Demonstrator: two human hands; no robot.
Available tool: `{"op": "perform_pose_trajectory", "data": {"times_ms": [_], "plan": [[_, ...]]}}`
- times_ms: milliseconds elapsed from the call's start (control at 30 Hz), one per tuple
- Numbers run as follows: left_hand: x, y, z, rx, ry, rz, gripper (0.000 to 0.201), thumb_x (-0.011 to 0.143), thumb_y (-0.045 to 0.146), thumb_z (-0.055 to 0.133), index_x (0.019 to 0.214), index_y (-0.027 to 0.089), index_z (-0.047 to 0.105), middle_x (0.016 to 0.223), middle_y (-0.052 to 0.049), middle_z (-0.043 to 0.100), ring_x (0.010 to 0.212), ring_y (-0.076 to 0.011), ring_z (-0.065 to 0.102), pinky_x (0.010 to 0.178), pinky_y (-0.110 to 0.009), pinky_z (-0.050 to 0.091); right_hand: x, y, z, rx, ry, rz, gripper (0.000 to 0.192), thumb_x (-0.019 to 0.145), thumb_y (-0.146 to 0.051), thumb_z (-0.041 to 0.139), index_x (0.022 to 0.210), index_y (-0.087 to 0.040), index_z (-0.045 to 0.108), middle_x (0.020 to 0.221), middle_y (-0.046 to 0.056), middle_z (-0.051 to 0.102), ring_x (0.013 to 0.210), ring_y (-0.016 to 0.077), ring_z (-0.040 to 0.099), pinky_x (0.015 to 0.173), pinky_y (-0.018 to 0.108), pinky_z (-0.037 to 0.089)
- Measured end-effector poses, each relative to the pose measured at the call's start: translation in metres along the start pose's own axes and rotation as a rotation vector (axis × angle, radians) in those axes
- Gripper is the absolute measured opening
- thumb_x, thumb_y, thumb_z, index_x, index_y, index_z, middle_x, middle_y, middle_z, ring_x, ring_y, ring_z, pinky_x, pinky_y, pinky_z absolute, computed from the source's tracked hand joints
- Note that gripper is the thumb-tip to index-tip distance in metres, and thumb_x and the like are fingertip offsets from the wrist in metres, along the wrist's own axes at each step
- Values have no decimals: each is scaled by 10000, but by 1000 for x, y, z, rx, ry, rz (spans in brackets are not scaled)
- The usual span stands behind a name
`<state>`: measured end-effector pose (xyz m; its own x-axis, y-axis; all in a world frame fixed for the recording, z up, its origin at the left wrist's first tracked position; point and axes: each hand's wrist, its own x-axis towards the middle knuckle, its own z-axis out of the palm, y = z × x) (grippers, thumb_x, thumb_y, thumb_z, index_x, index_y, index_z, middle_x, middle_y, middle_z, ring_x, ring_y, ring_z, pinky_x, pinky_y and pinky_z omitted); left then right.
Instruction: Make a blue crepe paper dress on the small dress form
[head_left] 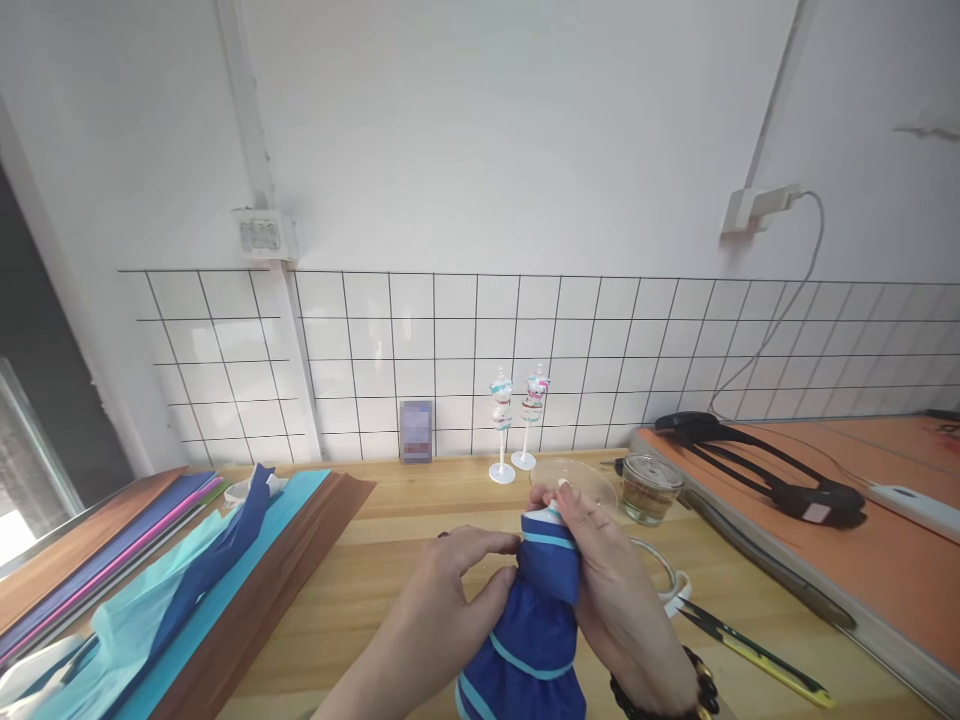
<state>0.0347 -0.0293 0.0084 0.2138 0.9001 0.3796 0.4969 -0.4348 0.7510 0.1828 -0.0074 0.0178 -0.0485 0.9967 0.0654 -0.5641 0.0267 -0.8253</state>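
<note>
Blue dress [538, 622] points neck-up (its long axis slightly tilted).

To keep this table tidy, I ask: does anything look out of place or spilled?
No spill shows. At left, a crumpled dark-blue strip lies askew over coloured sheets that otherwise lie flat and straight.

I hold the dress [537, 622] nearly upright: dark blue, with light-blue bands across its bodice and gathered, flaring skirt, a white form [545, 516] showing at its top, the lower edge out of view.
</note>
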Motion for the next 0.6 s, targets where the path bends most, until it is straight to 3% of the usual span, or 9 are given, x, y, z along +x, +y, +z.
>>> {"op": "perform_pose_trajectory", "data": {"times_ms": [167,300,400,500,600], "plan": [[2,0,0,-42,-45,72,349,818,95,507,1034,301,689,1035,-10,725,937,-207,643,864,-341,449,0,2,-1,29,-35,-1,271,676,-446,748,751,-194,684,661,-27,594,555,92,515,505,172,453],[4,1,-5,-376,6,-100,268,812,144,529,1035,202,664,901,-47,717,891,-205,636,837,-343,457,-2,1,-1,-18,-81,-13,273,698,-465,722,752,-201,673,707,-28,575,567,92,494,505,179,450],[6,1,-7,-705,-65,-201,249,787,224,612,1029,171,633,706,10,633,723,-145,590,711,-280,446,-3,1,0,-73,-96,-26,294,687,-476,725,707,-192,650,708,-30,560,566,86,473,495,166,442],[7,2,-6,-890,-145,-262,354,735,271,698,1057,145,622,659,26,587,643,-108,539,648,-247,397,-3,2,-1,-99,-104,-15,305,676,-489,729,712,-196,651,651,-38,545,540,80,462,499,158,442],[7,1,-2,-1033,-144,-344,473,630,264,784,1051,112,630,635,20,592,605,-93,532,607,-225,371,-1,6,-6,-150,-66,-12,320,638,-502,748,727,-206,663,644,-26,568,528,98,479,469,178,438]]}}
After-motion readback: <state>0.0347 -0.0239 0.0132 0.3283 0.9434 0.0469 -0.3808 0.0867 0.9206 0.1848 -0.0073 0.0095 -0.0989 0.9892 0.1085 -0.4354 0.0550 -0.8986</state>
